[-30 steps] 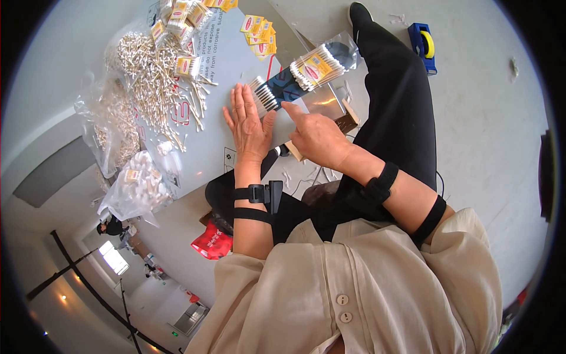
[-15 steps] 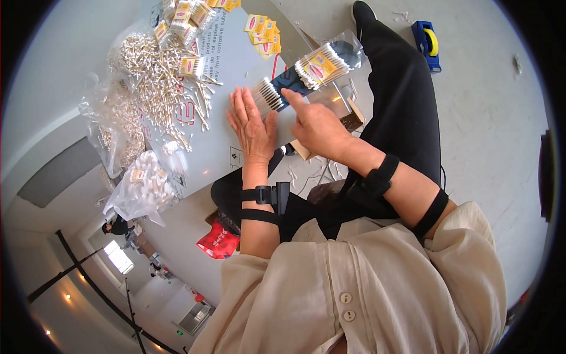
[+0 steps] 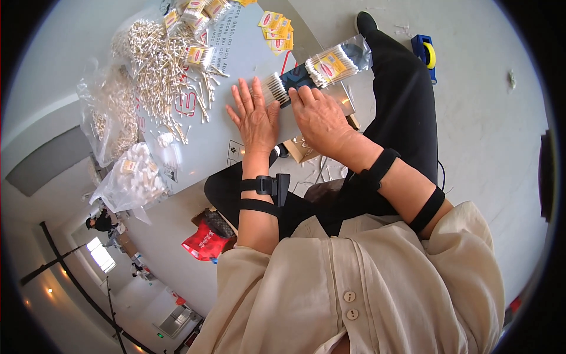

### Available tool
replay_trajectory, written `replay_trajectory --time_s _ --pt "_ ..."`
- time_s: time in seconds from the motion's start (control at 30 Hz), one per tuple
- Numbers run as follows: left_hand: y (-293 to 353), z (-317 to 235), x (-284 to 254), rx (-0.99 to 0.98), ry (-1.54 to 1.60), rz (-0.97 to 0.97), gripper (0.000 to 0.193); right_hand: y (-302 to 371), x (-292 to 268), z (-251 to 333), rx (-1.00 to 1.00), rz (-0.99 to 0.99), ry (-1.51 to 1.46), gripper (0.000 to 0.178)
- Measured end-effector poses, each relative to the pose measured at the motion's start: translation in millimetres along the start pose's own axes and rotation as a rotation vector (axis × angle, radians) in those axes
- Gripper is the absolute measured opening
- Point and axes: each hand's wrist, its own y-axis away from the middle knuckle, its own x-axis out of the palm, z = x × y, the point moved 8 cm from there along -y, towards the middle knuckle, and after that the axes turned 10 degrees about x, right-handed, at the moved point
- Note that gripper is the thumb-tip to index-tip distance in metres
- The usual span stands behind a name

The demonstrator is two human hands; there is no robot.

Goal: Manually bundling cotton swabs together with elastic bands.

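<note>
My left hand [image 3: 256,121] lies flat on the table with its fingers spread, against a row of loose cotton swabs [image 3: 273,89]. The swabs rest side by side at the near end of a dark strip [image 3: 296,76]. Beside them my right hand [image 3: 323,121] is closed, fingers curled down at the strip's edge by the swab tips. What its fingertips hold, if anything, is hidden. Farther along the strip lies a clear bag of cotton swabs [image 3: 331,65] with a yellow card inside.
A big heap of loose swabs [image 3: 156,65] and clear bags [image 3: 109,121] cover the table's left. Yellow cards [image 3: 277,29] lie at the far edge. An open carton [image 3: 300,150] stands below. A blue tape dispenser [image 3: 424,56] is on the floor.
My right hand's extended index finger has curled in, and the hand now sits lower over the strip's edge. The left hand stays flat, its fingers spread a little wider. The whole view has shifted slightly.
</note>
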Motion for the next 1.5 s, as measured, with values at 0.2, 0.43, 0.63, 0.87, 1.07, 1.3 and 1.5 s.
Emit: replay_trajectory --time_s 0.2,0.43,0.63,0.87,1.07,1.3,1.5 --pt "4 -16 -14 0.055 -0.041 -0.068 0.075 5 0 -1 0.029 0.056 0.028 0.052" --pt "6 -25 -5 0.118 -0.107 0.014 0.075 2 5 3 0.008 0.101 0.082 0.056" --pt "0 -22 -14 0.096 -0.021 -0.061 0.073 -3 2 -5 0.078 0.180 0.024 0.057" --pt "-2 -17 -2 0.129 0.009 -0.087 0.071 -13 -18 -26 -0.041 0.094 0.049 0.055" --pt "-1 -15 -16 0.103 0.028 -0.183 0.071 -10 -62 -70 0.000 -0.076 0.164 0.102" --pt "-4 -6 -15 0.142 0.060 -0.109 0.071 -21 -56 -61 -0.124 -0.001 0.184 0.099" --pt "-2 -6 -10 0.091 0.019 -0.157 0.065 -43 -8 -17 -0.210 0.067 0.218 0.090"
